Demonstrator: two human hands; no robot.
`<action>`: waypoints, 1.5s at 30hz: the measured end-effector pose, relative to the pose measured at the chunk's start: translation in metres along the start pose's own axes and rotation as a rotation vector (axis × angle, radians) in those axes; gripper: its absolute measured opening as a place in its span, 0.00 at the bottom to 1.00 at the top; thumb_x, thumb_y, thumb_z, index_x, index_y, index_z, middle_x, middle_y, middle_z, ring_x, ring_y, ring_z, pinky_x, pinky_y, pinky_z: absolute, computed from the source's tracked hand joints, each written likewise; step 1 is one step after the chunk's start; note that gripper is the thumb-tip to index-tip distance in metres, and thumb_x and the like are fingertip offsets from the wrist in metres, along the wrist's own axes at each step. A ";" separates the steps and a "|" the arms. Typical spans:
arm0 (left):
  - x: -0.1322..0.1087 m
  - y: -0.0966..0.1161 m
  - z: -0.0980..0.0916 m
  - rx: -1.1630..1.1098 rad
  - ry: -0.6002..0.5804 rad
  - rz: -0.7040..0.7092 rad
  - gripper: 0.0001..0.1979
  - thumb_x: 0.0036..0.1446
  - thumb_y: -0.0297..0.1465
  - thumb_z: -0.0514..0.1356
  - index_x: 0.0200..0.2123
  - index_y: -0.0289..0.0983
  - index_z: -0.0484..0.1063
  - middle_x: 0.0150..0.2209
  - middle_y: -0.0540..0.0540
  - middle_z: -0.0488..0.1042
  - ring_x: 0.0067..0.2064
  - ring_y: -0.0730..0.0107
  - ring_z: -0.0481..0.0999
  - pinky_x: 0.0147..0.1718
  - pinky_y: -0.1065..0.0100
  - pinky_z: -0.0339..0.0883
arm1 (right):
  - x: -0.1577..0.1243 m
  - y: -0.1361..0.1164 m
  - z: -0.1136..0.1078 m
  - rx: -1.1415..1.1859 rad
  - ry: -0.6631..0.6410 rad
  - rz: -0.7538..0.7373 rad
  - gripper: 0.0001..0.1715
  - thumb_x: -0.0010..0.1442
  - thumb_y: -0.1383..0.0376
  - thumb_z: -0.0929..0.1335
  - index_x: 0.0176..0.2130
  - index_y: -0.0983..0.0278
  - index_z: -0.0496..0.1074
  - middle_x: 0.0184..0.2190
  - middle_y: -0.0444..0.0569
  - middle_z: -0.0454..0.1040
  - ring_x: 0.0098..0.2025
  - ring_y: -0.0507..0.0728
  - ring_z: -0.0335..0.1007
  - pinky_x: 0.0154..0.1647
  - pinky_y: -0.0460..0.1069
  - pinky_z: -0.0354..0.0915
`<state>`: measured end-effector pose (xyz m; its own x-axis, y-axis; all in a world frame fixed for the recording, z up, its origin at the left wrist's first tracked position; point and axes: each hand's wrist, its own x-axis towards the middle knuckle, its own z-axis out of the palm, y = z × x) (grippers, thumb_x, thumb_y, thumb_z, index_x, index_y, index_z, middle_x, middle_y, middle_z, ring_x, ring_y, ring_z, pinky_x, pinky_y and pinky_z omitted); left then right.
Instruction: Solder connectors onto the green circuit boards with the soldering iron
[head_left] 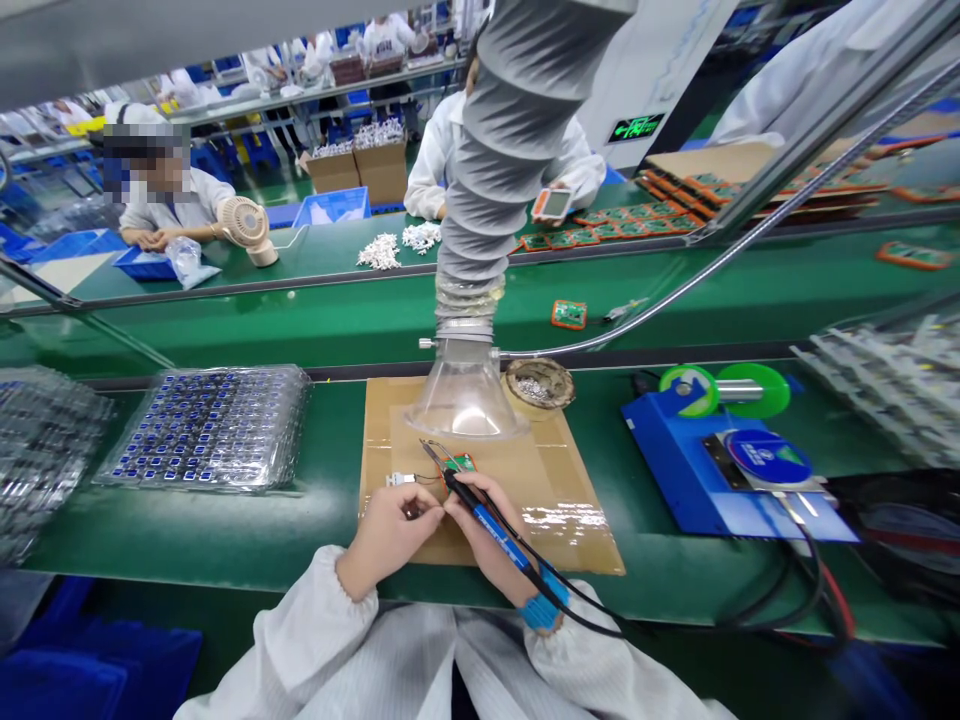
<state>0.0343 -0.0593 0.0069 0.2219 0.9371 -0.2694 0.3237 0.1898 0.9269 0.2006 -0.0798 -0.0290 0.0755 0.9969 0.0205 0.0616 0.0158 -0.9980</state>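
My right hand (491, 540) is closed round a blue-and-black soldering iron (499, 532), whose thin tip end points away from me, up and left. Beneath the iron lies a small green circuit board (459, 463) with an orange edge, partly covered by the iron and my fingers. My left hand (397, 530) is closed in a pinch at the board's near left side; what its fingertips hold is hidden. Just beyond that hand, a white connector (401, 480) with thin dark wires lies beside the board. All this is on a brown cardboard sheet (570, 490).
A clear fume hood (469, 395) on a grey hose hangs over the cardboard. Behind it sits a round dish (540, 385). A blue solder feeder (675, 460) with a green reel stands right, stacked clear trays (210, 425) left. Co-workers sit across the green conveyor (360, 320).
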 end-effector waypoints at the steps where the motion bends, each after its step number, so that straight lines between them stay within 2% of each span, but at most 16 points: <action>1: 0.000 0.000 0.000 -0.014 0.006 0.000 0.10 0.55 0.35 0.63 0.27 0.35 0.74 0.26 0.47 0.75 0.29 0.70 0.70 0.32 0.69 0.63 | -0.001 0.000 0.001 0.016 0.009 -0.007 0.16 0.62 0.58 0.72 0.49 0.57 0.72 0.38 0.46 0.80 0.39 0.57 0.79 0.45 0.52 0.73; 6: 0.000 0.000 0.002 -0.071 -0.003 -0.012 0.12 0.55 0.37 0.64 0.26 0.35 0.74 0.26 0.47 0.75 0.29 0.70 0.71 0.32 0.69 0.63 | -0.007 0.000 0.006 0.130 0.006 0.030 0.19 0.62 0.60 0.72 0.52 0.57 0.69 0.37 0.45 0.79 0.39 0.57 0.78 0.47 0.53 0.73; 11: 0.004 0.000 0.000 0.038 -0.017 0.029 0.10 0.57 0.35 0.62 0.27 0.35 0.75 0.28 0.46 0.77 0.32 0.68 0.73 0.34 0.68 0.64 | -0.004 0.002 0.004 0.110 0.100 0.057 0.19 0.61 0.57 0.73 0.50 0.59 0.72 0.37 0.46 0.80 0.41 0.58 0.78 0.47 0.54 0.74; 16: 0.026 -0.005 -0.004 0.344 0.083 0.210 0.06 0.55 0.27 0.64 0.26 0.37 0.76 0.34 0.46 0.78 0.42 0.63 0.74 0.48 0.61 0.62 | 0.003 0.014 -0.020 -0.052 0.270 0.035 0.27 0.58 0.52 0.74 0.54 0.59 0.74 0.48 0.53 0.80 0.51 0.64 0.78 0.54 0.60 0.73; 20: 0.045 -0.011 -0.007 0.470 0.031 0.172 0.06 0.53 0.25 0.66 0.25 0.38 0.78 0.37 0.46 0.77 0.45 0.62 0.73 0.50 0.59 0.60 | -0.004 0.026 -0.041 -0.196 0.345 -0.092 0.19 0.62 0.53 0.71 0.49 0.59 0.77 0.46 0.53 0.81 0.49 0.64 0.78 0.52 0.61 0.73; 26: 0.059 -0.012 -0.012 0.470 -0.053 0.171 0.09 0.52 0.24 0.65 0.21 0.37 0.76 0.31 0.47 0.77 0.40 0.66 0.72 0.47 0.62 0.61 | -0.022 0.028 -0.049 -0.120 0.323 -0.196 0.11 0.66 0.56 0.68 0.43 0.59 0.75 0.37 0.50 0.78 0.39 0.60 0.78 0.40 0.55 0.75; 29: 0.054 -0.008 -0.014 0.391 -0.076 0.151 0.07 0.53 0.26 0.65 0.23 0.37 0.77 0.31 0.47 0.78 0.39 0.65 0.73 0.45 0.64 0.63 | -0.022 0.023 -0.041 -0.145 0.322 -0.164 0.11 0.65 0.58 0.70 0.45 0.59 0.75 0.38 0.50 0.79 0.37 0.58 0.78 0.40 0.54 0.75; 33: 0.035 0.003 -0.014 0.239 -0.052 0.103 0.06 0.56 0.31 0.64 0.28 0.37 0.79 0.32 0.46 0.79 0.37 0.65 0.74 0.41 0.65 0.65 | -0.014 0.015 -0.023 -0.079 0.274 -0.048 0.17 0.62 0.58 0.72 0.50 0.59 0.74 0.43 0.51 0.80 0.39 0.58 0.79 0.44 0.55 0.76; 35: 0.025 0.011 -0.014 0.196 -0.051 0.083 0.08 0.56 0.34 0.64 0.29 0.36 0.79 0.32 0.46 0.79 0.37 0.65 0.75 0.40 0.65 0.66 | -0.010 0.010 -0.016 -0.015 0.203 -0.018 0.20 0.61 0.58 0.73 0.52 0.59 0.73 0.42 0.50 0.80 0.42 0.59 0.79 0.47 0.56 0.75; 38: 0.015 0.019 -0.014 0.159 -0.070 0.062 0.09 0.56 0.35 0.65 0.28 0.36 0.79 0.32 0.46 0.79 0.37 0.65 0.75 0.41 0.65 0.66 | -0.006 0.002 -0.008 0.076 0.103 0.016 0.23 0.61 0.60 0.74 0.54 0.58 0.71 0.40 0.48 0.81 0.41 0.58 0.79 0.47 0.56 0.75; 45: 0.010 0.018 -0.008 0.115 -0.042 0.035 0.07 0.56 0.33 0.65 0.29 0.37 0.79 0.31 0.47 0.79 0.36 0.66 0.75 0.40 0.66 0.65 | -0.004 -0.006 -0.003 0.055 0.096 0.014 0.22 0.60 0.62 0.74 0.53 0.56 0.71 0.37 0.45 0.79 0.41 0.57 0.78 0.47 0.53 0.73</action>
<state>0.0356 -0.0440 0.0232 0.2726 0.9290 -0.2501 0.4175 0.1200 0.9007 0.2034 -0.0837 -0.0225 0.1716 0.9851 0.0098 0.0052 0.0090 -0.9999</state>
